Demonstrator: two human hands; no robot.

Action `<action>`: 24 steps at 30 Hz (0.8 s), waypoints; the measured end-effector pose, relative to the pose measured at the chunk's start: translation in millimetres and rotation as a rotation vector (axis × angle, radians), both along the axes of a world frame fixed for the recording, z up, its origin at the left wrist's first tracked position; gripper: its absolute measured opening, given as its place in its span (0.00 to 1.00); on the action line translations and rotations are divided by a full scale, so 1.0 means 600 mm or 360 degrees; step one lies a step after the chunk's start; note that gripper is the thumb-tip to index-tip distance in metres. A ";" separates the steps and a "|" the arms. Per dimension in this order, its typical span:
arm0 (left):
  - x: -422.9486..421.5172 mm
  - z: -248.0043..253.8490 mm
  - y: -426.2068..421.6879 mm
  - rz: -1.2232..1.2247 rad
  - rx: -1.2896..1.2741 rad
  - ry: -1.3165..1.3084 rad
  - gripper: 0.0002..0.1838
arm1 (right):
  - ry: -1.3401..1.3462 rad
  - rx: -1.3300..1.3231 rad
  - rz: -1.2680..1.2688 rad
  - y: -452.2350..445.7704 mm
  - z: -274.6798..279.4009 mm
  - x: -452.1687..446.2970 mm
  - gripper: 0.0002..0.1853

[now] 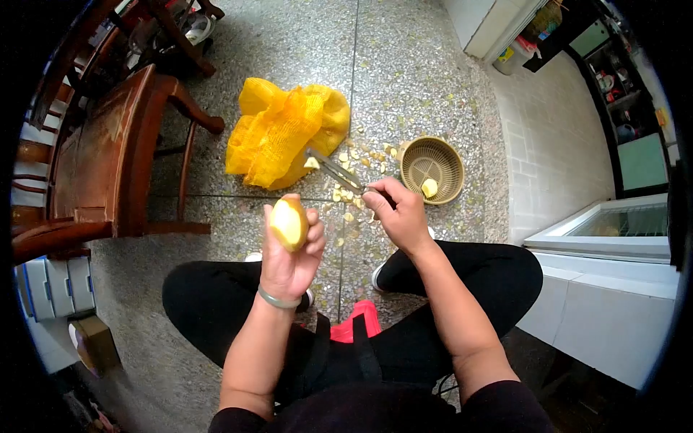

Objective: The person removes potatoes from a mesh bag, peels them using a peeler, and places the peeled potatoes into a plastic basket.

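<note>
My left hand (290, 252) is wrapped round a partly peeled potato (289, 225), its yellow flesh bare on the near face and brown skin along the far side. In my right hand (397, 213), closed by the thumb and fingers, is a long grey metal peeler (336, 172) pointing up and left, apart from the potato. A pale slice of peel (311, 163) shows at its far end. Right of it stands a round tan plastic basket (458, 155) with one peeled yellow piece (429, 188) inside.
Peel scraps (346, 193) litter the speckled floor (404, 65) between my feet and the basket. A yellow mesh bag (285, 130) lies crumpled beyond my left hand. At left is a wooden chair (108, 159); at right, a white-framed glass panel (606, 227).
</note>
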State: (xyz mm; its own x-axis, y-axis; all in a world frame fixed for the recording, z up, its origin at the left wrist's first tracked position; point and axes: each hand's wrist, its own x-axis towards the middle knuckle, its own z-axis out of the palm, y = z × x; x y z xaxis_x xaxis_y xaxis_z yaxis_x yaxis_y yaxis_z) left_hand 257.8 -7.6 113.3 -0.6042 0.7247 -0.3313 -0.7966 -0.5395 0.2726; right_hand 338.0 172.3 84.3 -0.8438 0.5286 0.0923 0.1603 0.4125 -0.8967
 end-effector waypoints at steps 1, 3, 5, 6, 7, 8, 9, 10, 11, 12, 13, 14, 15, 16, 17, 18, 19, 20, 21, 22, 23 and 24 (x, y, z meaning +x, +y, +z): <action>0.004 0.006 0.007 0.0044 -0.0165 0.0004 0.24 | 0.0015 -0.0198 -0.0006 0.000 -0.001 0.000 0.09; 0.004 -0.001 0.004 0.0013 -0.0235 0.0092 0.30 | 0.0035 -0.0398 -0.0021 -0.005 0.007 -0.004 0.09; 0.003 -0.009 0.002 -0.0018 -0.0201 0.0103 0.29 | 0.0030 -0.0660 0.0033 -0.010 0.024 -0.004 0.09; 0.003 -0.013 0.001 -0.0038 -0.0168 0.0113 0.28 | 0.0029 -0.0659 0.0030 -0.012 0.027 -0.004 0.09; 0.000 -0.020 -0.003 -0.0075 -0.0134 0.0062 0.26 | 0.0248 -0.0245 0.0147 -0.017 0.028 -0.004 0.09; 0.001 -0.026 -0.004 -0.0072 -0.0137 0.0061 0.26 | 0.0464 0.0170 0.0264 -0.024 0.030 -0.004 0.09; 0.003 -0.031 -0.006 -0.0031 -0.0155 0.0155 0.24 | 0.0442 0.0235 0.0322 -0.034 0.045 -0.002 0.10; 0.005 -0.038 -0.008 0.0007 -0.0173 0.0249 0.23 | 0.0442 0.0231 0.0321 -0.039 0.045 -0.004 0.10; 0.005 -0.043 -0.008 0.0010 -0.0203 0.0213 0.20 | 0.0431 0.0338 0.0357 -0.042 0.044 -0.004 0.11; 0.007 -0.044 -0.009 -0.0005 -0.0208 0.0210 0.20 | 0.0415 0.0444 0.0383 -0.043 0.042 0.001 0.12; 0.007 -0.042 -0.009 -0.0028 -0.0219 0.0220 0.21 | 0.0423 0.0378 0.0340 -0.037 0.030 0.001 0.12; 0.006 -0.035 -0.008 -0.0052 -0.0228 0.0232 0.21 | 0.0425 0.0379 0.0330 -0.030 0.018 0.002 0.12; 0.005 -0.021 -0.002 -0.0076 -0.0237 0.0155 0.23 | 0.0372 0.0291 0.0326 -0.021 0.009 0.003 0.12; 0.002 -0.022 -0.002 -0.0085 -0.0233 0.0162 0.23 | 0.0320 0.0203 0.0321 -0.014 0.003 0.004 0.12; 0.001 -0.021 -0.003 -0.0132 -0.0172 0.0178 0.22 | 0.0308 0.0207 0.0315 -0.011 0.002 0.004 0.10; 0.001 -0.019 -0.003 -0.0174 -0.0111 0.0190 0.21 | 0.0308 0.0208 0.0316 -0.006 0.003 0.004 0.10; 0.003 -0.016 0.000 -0.0118 -0.0246 0.0124 0.19 | 0.0186 0.0131 0.0355 0.000 0.004 0.005 0.10; 0.005 -0.012 -0.001 -0.0116 -0.0252 0.0120 0.19 | 0.0065 0.0051 0.0392 0.004 0.005 0.006 0.09; 0.005 -0.008 -0.001 -0.0102 -0.0203 0.0213 0.16 | 0.0074 0.0127 0.0309 0.008 -0.009 0.004 0.08; 0.003 -0.002 0.000 -0.0093 -0.0152 0.0310 0.15 | 0.0080 0.0129 0.0302 0.019 -0.022 0.004 0.08; 0.003 0.014 -0.003 -0.0157 -0.0051 0.0327 0.13 | -0.0100 0.0161 0.0219 0.030 -0.026 0.004 0.08; 0.000 0.017 -0.001 -0.0167 -0.0043 0.0333 0.13 | -0.0282 0.0196 0.0142 0.037 -0.030 0.004 0.08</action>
